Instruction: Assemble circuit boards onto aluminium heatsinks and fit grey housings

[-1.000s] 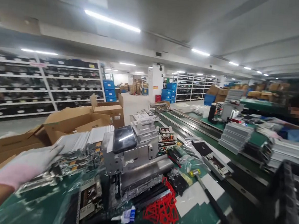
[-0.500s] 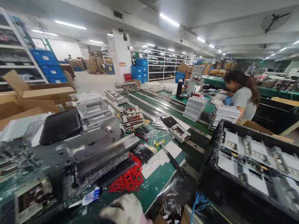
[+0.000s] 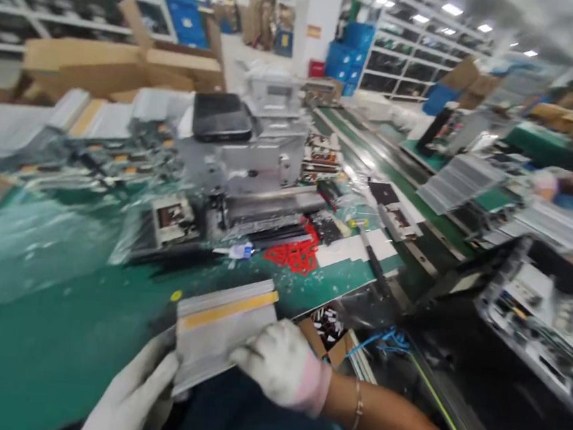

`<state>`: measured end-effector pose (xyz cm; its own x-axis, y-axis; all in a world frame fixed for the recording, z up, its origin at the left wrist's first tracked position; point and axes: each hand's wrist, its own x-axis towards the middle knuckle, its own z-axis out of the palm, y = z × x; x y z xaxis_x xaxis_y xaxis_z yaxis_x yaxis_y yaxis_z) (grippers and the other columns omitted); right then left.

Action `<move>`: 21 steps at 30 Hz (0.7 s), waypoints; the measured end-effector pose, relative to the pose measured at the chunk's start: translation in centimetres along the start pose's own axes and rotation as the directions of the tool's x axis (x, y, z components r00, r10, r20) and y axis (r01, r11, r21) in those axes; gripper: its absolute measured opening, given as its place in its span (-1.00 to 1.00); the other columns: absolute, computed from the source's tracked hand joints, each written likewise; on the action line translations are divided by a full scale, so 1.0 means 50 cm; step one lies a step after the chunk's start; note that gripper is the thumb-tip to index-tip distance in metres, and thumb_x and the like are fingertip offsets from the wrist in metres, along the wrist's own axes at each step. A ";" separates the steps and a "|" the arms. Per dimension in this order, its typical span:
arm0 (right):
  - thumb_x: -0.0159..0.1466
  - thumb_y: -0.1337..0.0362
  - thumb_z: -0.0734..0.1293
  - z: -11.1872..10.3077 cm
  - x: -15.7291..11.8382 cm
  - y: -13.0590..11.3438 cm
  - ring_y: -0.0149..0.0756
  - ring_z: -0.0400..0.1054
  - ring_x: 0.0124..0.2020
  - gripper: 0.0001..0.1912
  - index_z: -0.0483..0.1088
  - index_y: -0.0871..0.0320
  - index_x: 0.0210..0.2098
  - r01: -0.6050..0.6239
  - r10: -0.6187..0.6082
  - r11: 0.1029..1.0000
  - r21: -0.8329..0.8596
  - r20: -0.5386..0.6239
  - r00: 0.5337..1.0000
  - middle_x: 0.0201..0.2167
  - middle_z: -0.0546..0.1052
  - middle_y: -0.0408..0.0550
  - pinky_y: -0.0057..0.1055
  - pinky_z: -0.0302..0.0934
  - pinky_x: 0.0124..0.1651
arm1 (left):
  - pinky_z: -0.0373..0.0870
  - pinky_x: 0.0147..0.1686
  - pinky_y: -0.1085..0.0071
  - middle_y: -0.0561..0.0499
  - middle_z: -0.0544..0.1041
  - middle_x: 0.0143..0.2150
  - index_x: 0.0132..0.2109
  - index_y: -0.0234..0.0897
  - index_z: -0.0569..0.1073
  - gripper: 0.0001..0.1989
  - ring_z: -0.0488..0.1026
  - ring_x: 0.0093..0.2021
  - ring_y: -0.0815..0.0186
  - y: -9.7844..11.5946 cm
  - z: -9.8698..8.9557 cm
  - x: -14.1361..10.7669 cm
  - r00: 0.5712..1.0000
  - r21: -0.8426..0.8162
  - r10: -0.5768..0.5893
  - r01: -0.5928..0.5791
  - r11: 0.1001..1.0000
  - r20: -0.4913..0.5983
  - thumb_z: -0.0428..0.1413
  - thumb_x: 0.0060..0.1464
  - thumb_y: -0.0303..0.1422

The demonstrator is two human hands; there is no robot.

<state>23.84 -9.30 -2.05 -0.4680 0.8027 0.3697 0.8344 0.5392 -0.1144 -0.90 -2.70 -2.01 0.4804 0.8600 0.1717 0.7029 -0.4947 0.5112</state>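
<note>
A grey, ribbed-looking metal panel with a yellow strip along its upper part is tilted up in front of me, close to my body. My left hand, in a white glove, grips its left edge with the thumb in front. Gloved in white with a pink cuff, my right hand has closed fingers at the lower right corner of the same panel. Beyond it on the green table lie a small white tube with a blue end and a heap of red rings.
A grey metal fixture stands behind, near an open-framed circuit unit. A black-handled hammer rests on white sheets. At right is a black crate with grey units. A co-worker's gloved hand shows far right.
My view has swung left and down. The grey metal panel has come into view, held in both hands. My left hand has appeared; earlier only my right hand showed, low over the table.
</note>
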 end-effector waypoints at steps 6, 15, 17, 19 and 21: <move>0.28 0.43 0.24 0.013 -0.014 0.002 -0.25 0.24 -0.34 -0.76 0.37 0.11 -0.08 -0.022 0.023 1.000 -0.007 0.051 0.998 -0.31 0.48 -0.07 -0.24 0.06 -0.29 | 0.54 -0.28 0.42 -0.01 0.64 -0.17 0.01 -0.22 0.46 -0.49 0.59 -0.19 0.19 0.008 -0.024 0.008 0.926 -0.028 -0.343 0.343 0.939 -0.160 -0.08 0.18 0.04; 0.36 -0.03 0.25 -0.028 0.104 0.081 -0.23 0.32 -0.06 -0.61 0.38 0.03 0.06 -0.106 0.088 0.966 0.237 0.088 0.992 -0.05 0.45 -0.04 -0.29 0.18 -0.01 | 0.46 -0.07 0.25 -0.09 0.56 -0.02 0.01 -0.18 0.51 -0.59 0.50 -0.05 0.14 0.027 0.013 0.029 0.997 0.229 -0.024 0.041 0.973 -0.074 -0.11 0.29 -0.10; 0.38 0.08 0.27 -0.026 0.179 0.099 -0.26 0.33 -0.07 -0.70 0.42 0.03 0.03 -0.125 0.089 0.975 0.183 0.195 0.977 -0.08 0.46 -0.06 -0.32 0.18 0.00 | 0.44 -0.03 0.19 -0.11 0.48 0.13 0.12 -0.20 0.44 -0.60 0.46 0.03 0.09 0.018 -0.009 0.049 0.989 0.340 -0.146 0.150 0.929 -0.039 -0.11 0.29 -0.18; 0.37 0.16 0.29 -0.012 0.259 0.101 -0.27 0.35 -0.07 -0.76 0.46 0.06 -0.01 -0.076 0.036 0.992 0.102 0.350 0.936 -0.11 0.47 -0.06 -0.35 0.18 -0.02 | 0.44 -0.06 0.18 -0.13 0.44 0.18 0.21 -0.23 0.35 -0.58 0.45 0.03 0.06 0.007 -0.037 0.073 0.958 0.442 -0.284 0.267 0.856 -0.030 -0.11 0.29 -0.23; 0.32 0.15 0.35 0.010 0.330 0.090 -0.26 0.39 -0.10 -0.74 0.48 0.05 -0.03 -0.040 0.031 0.999 0.008 0.462 0.886 -0.12 0.47 -0.06 -0.37 0.20 -0.08 | 0.46 -0.15 0.21 -0.15 0.48 0.12 0.24 -0.25 0.29 -0.56 0.48 -0.03 0.06 -0.005 -0.060 0.098 0.920 0.515 -0.393 0.343 0.786 -0.014 -0.13 0.29 -0.26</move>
<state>19.75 6.49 3.07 -0.5233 0.8459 -0.1024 0.8498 0.5091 -0.1367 -0.31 2.00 1.25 0.1585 0.9869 -0.0313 0.9871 -0.1577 0.0270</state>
